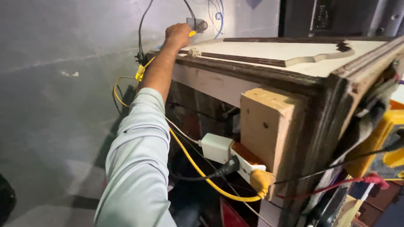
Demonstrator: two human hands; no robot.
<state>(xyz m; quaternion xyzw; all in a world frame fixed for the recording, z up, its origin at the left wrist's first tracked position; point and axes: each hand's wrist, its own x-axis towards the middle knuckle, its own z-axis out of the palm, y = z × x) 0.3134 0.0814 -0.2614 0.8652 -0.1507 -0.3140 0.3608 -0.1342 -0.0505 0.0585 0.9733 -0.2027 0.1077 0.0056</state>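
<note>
My left hand [177,34] reaches far out to the grey wall and is closed around a small yellow plug [192,33]. The plug is right against a grey wall socket [196,24]. A yellow cable [189,157] runs from near my forearm down under the wooden bench to a yellow plug [261,180] in a white power strip [219,148]. A black plug [229,166] sits in the same strip. My arm wears a pale grey-green sleeve [136,168]. My right hand is out of view.
A rough wooden workbench [252,73] fills the right, with a pale board [273,50] on top and a wooden block [269,126] on its side. A yellow tool [381,134] and a red cable [372,179] hang at the right. Black and blue wires run up the wall [50,84].
</note>
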